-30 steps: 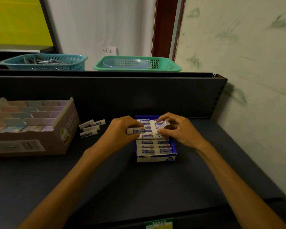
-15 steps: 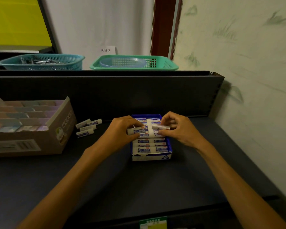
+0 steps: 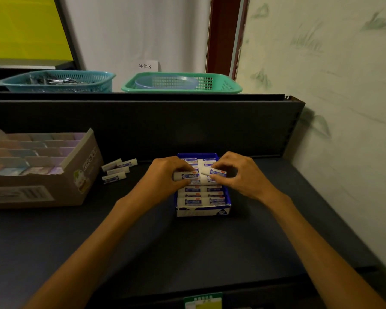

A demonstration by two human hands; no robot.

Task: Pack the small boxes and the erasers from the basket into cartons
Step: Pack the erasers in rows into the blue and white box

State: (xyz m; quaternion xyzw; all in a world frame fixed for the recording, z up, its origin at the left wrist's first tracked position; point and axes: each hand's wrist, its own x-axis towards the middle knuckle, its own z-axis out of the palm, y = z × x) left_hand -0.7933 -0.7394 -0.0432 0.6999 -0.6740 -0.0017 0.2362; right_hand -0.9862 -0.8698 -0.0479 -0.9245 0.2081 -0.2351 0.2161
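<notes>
Right hand lowered eraser toward blue carton.

Each hand pinches an eraser above blue carton.

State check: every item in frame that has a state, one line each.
left hand: holds an eraser over the blue carton
right hand: pinches a second eraser, tilted
blue carton: open, rows of erasers inside
loose erasers: lying on the shelf, left of the carton
brown carton: open, filled with small boxes
green basket: holds a bluish dish
teal basket: holds dark items, unclear
</notes>
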